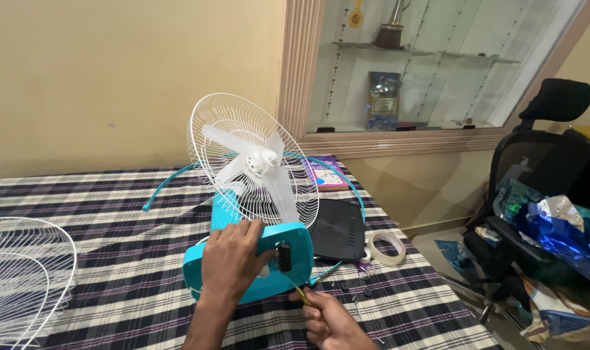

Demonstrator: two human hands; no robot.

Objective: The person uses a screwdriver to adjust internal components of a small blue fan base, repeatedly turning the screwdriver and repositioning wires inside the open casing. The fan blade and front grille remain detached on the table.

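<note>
Turquoise fan base (288, 249) gripped by left hand (233, 259); right hand (327, 317) fingers pinch screwdriver (300, 293).

1. Looks like a home office or study room.
2. Shown by a black office chair (554, 149), a glass-fronted display cabinet (431, 65) holding a trophy (391, 29), and a checked cloth covering the table (113, 214).
</note>
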